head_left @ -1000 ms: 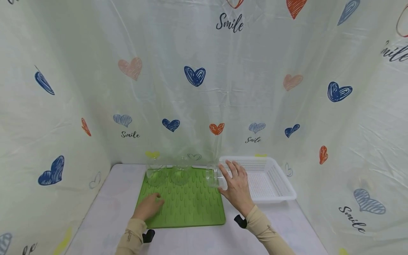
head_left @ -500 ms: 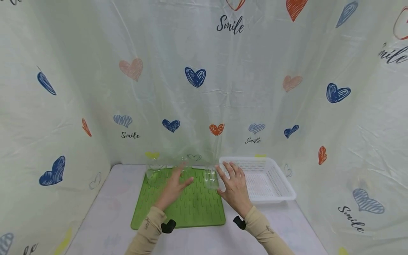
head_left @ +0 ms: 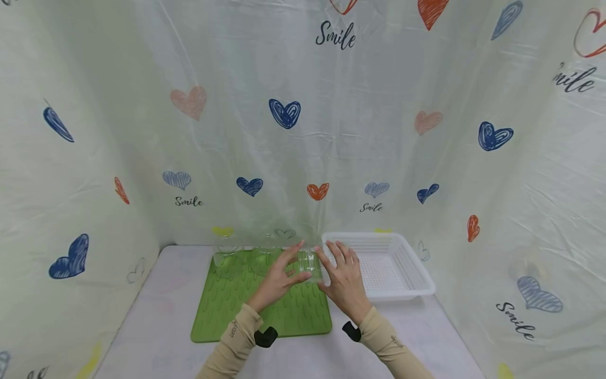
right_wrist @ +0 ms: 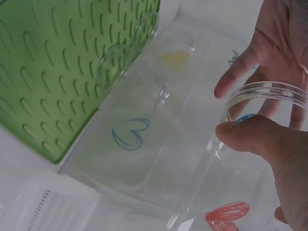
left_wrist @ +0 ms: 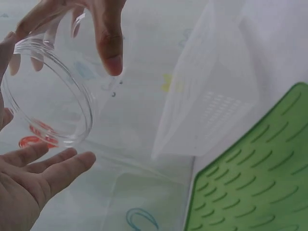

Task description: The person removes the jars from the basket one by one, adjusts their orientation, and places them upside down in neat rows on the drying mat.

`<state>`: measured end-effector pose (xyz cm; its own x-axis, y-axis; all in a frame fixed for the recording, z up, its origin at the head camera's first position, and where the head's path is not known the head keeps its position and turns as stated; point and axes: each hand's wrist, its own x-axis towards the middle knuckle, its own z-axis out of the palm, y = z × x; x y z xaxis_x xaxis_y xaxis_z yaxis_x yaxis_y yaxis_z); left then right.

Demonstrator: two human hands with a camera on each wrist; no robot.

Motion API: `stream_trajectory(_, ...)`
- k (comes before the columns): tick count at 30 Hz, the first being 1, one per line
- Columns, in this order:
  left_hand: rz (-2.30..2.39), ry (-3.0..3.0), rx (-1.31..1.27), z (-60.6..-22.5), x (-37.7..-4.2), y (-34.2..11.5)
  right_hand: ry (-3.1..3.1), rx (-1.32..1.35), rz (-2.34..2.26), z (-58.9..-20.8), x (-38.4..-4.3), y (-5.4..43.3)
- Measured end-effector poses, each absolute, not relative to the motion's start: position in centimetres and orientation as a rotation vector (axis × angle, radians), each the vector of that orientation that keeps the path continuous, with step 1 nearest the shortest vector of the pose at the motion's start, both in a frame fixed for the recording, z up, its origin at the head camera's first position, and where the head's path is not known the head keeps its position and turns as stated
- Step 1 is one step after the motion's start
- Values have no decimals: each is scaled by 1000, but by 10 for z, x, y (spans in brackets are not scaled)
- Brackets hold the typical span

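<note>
My right hand [head_left: 347, 276] grips a clear jar [head_left: 309, 265] over the right part of the green mat. The jar lies tilted on its side, its threaded rim [left_wrist: 77, 96] turned toward my left hand [head_left: 279, 279]. Spread fingers [left_wrist: 57, 178] of that left hand sit close around the rim; whether they touch it I cannot tell. In the right wrist view, my right thumb [right_wrist: 250, 137] presses the jar just below the rim. Two more clear vessels, a left one [head_left: 229, 263] and a right one [head_left: 263, 260], stand at the back of the mat, their outlines faint.
A green textured mat [head_left: 236, 310] covers the left and middle of the white table [head_left: 161, 310]. To the right stands a white perforated basket [head_left: 421, 279]. Behind hangs a pale curtain [head_left: 227, 137] printed with hearts.
My left hand has moved from the mat's lower left up and right to the jar's rim. My right hand keeps its grip, with the jar shifted slightly left.
</note>
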<state>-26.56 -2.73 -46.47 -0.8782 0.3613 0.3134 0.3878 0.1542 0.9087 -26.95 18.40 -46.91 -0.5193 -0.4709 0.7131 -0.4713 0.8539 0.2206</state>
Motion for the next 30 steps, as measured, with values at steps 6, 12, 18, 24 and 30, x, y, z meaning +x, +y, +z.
stream_trajectory(6, -1919, -2371, -790, -455, -257, -30, -2192, 683, 8, -472, -268, 182)
stream_trajectory(12, -1919, -2331, -755, -456, -258, -29, -2199, 696, -1, -472, -268, 181)
stream_trajectory(18, -1921, -2323, -727, -455, -258, -30, -2203, 746, 15, -470, -267, 182)
stream_trajectory(24, -1886, -2318, -711, -455, -257, -34, -2238, 832, 204, -463, -267, 186)
stream_trajectory(30, -1888, -2327, -710, -454, -256, -40, -2274, 824, 671, -453, -268, 193)
